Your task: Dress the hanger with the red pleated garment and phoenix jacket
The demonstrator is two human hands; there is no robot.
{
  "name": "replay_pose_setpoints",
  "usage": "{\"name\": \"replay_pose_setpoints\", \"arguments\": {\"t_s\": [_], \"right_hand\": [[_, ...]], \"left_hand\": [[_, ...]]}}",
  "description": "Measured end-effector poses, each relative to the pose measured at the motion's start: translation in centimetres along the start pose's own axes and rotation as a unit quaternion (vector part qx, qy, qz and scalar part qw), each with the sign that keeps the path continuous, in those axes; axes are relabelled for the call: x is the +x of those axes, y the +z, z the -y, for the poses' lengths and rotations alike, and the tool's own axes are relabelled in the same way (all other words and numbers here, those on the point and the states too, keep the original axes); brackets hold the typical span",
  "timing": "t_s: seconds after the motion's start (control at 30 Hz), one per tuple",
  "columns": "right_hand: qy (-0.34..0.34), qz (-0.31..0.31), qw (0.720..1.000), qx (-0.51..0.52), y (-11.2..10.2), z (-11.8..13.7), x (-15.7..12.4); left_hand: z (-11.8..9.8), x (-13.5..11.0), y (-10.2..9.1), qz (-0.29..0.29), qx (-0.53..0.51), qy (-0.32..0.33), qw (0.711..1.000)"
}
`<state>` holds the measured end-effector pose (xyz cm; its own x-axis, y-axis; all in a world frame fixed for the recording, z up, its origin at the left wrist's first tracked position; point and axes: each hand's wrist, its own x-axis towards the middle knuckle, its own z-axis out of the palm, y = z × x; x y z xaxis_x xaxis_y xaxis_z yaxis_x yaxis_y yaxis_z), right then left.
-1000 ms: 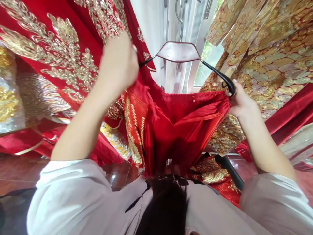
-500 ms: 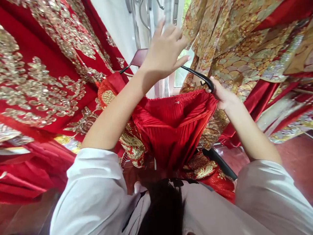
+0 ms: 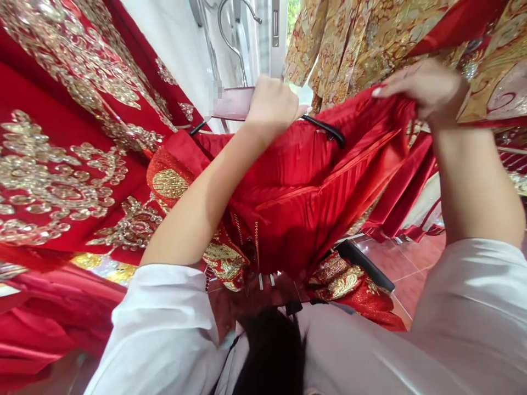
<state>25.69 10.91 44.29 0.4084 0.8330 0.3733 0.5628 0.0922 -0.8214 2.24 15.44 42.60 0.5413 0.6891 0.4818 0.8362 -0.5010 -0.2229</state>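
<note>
Stretching past the tip of the black plastic hanger (image 3: 327,129), one top corner of the red, pleated, shiny cloth garment (image 3: 296,211) lies off it, before the person, so the work seems half done; the left hand (image 3: 275,101) is closed at the hanger's middle, the right hand (image 3: 432,90) pinches this corner, well apart

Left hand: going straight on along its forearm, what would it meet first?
Up and rightward in the picture, the left hand would probably reach the gold-patterned fabric first, though depth is unclear.
</note>
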Motion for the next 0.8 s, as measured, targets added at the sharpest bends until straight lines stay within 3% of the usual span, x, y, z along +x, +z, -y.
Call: {"name": "replay_pose_setpoints", "arguments": {"t_s": [0.1, 0.2, 0.27, 0.37, 0.47, 0.57, 0.63, 0.67, 0.73, 0.8], "right_hand": [[-0.119, -0.065, 0.990, -0.034, 0.9, 3.4, -3.5], [-0.244, 0.016, 0.961, -0.128, 4.0, 3.4, -9.5], [-0.238, 0.080, 0.943, -0.218, 6.9, 1.4, -12.7], [-0.148, 0.186, 0.953, -0.188, 10.0, -2.3, -14.8], [-0.139, 0.218, 0.959, -0.114, 9.7, -3.6, -13.8], [-0.194, 0.092, 0.963, -0.165, 6.8, -1.8, -11.4], [-0.236, 0.009, 0.948, -0.215, 5.4, 0.0, -9.4], [-0.262, 0.003, 0.939, -0.221, 5.2, 1.0, -8.3], [-0.323, 0.068, 0.925, -0.187, 6.2, 2.6, -6.2], [-0.356, 0.169, 0.910, -0.127, 8.6, 4.0, -4.5]], "left_hand": [[-0.2, 0.3, 0.2, 0.007, 0.013, -0.008, 1.000], [-0.4, 0.0, 0.2, 0.006, 0.010, -0.019, 1.000], [-0.4, -0.5, -0.1, 0.006, 0.008, -0.003, 1.000], [0.6, -2.1, -1.3, -0.018, -0.069, 0.082, 0.994], [3.4, -4.8, -3.0, -0.072, -0.141, 0.080, 0.984], [7.7, -8.6, -4.2, -0.165, -0.081, -0.004, 0.983], [10.5, -11.3, -4.2, -0.126, -0.094, -0.050, 0.986], [11.6, -12.5, -4.0, -0.069, -0.128, -0.073, 0.987], [13.0, -14.5, -3.3, 0.027, -0.205, -0.109, 0.972], [13.4, -15.7, -2.5, 0.046, -0.246, -0.119, 0.961]]}}
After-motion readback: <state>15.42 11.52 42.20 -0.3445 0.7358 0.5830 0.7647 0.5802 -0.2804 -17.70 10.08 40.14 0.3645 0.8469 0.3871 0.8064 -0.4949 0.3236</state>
